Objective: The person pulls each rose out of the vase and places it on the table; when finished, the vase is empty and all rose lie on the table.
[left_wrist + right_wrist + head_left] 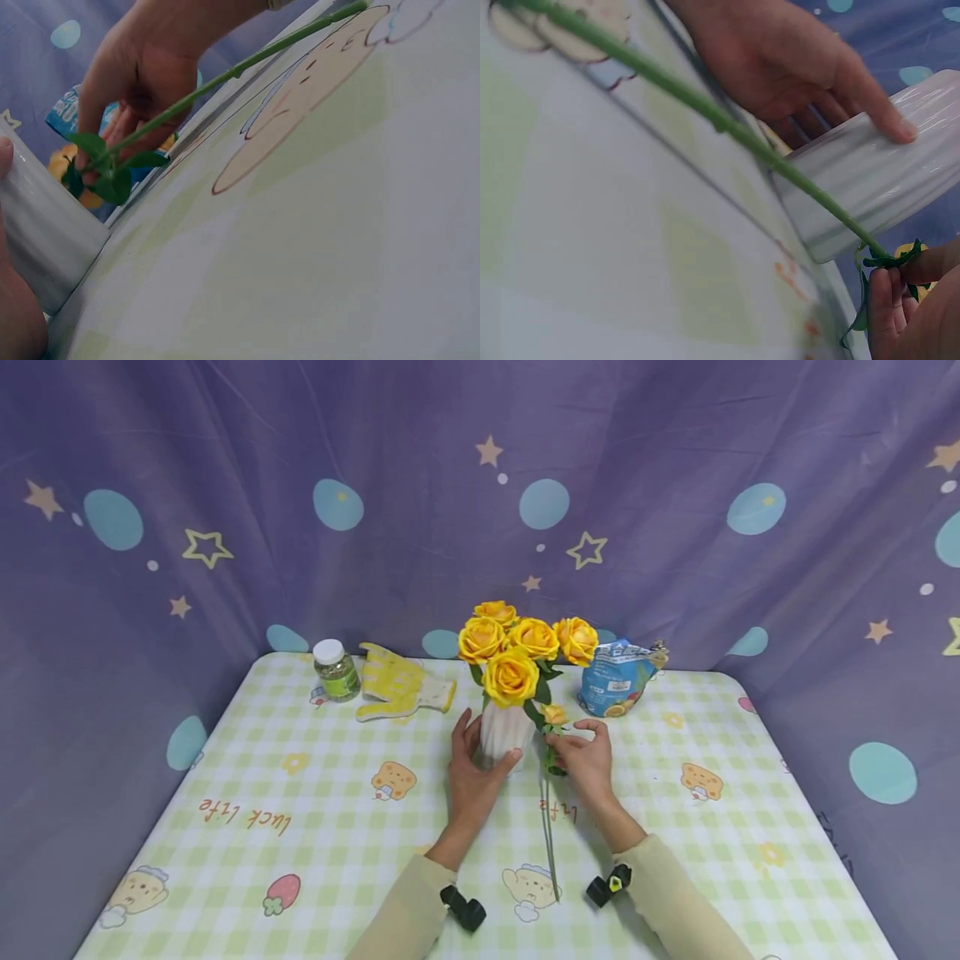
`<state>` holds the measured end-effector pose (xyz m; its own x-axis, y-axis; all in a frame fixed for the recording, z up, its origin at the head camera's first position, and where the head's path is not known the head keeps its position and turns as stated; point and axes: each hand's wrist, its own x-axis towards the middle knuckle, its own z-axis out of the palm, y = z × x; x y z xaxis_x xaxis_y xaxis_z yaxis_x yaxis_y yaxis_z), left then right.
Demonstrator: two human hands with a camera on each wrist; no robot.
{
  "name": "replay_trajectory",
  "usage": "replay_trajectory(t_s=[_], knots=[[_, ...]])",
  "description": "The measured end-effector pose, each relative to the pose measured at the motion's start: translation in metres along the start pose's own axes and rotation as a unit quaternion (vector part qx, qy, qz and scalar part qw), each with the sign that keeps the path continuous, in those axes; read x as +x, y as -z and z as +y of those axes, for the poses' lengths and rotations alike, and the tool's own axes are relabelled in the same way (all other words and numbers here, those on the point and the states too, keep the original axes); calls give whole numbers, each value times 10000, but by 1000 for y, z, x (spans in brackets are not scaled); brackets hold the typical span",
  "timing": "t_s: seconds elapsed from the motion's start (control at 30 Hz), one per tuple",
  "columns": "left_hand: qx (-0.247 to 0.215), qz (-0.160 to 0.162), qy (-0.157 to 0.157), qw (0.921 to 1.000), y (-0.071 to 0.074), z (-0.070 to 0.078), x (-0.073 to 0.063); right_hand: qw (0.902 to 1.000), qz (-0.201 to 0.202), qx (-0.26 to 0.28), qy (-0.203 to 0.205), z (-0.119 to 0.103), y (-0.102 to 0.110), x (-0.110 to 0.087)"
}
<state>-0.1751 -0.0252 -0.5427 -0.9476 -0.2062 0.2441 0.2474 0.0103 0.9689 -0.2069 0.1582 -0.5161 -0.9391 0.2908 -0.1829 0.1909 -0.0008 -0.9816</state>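
Note:
A white ribbed vase point(501, 733) stands upright on the table, holding several yellow roses point(512, 677) in bloom. My left hand point(476, 783) grips the vase from its left side, the thumb across the front. To the right of the vase, my right hand point(588, 766) pinches a single smaller yellow rose point(553, 715) just below its bloom. That rose's long green stem point(727, 127) slants down over the tablecloth toward me, as both wrist views show. Green leaves point(112, 182) hang by the right fingers in the left wrist view.
Behind the vase on the left are a jar point(337, 673) with a white lid and a yellow-and-white work glove point(397, 685). A blue pouch point(617, 681) stands at the back right. A checked cloth point(330, 868) covers the table, with a purple curtain point(420, 527) behind it.

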Motion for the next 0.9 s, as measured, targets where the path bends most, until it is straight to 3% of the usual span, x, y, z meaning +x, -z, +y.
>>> replay_trajectory(t_s=[0.2, 0.6, 0.9], knots=[[-15, -1, -98, 10000, -1, -2, 0, 9993, -118, -351, 96, 8, -4, 0], [-52, -25, -134, 9999, -1, -1, 0, 9973, -695, 191, 140, 13, 2, -5], [-91, -46, -135, 9999, 0, -3, 0, 9971, -697, 236, 172, 12, 5, -7]])
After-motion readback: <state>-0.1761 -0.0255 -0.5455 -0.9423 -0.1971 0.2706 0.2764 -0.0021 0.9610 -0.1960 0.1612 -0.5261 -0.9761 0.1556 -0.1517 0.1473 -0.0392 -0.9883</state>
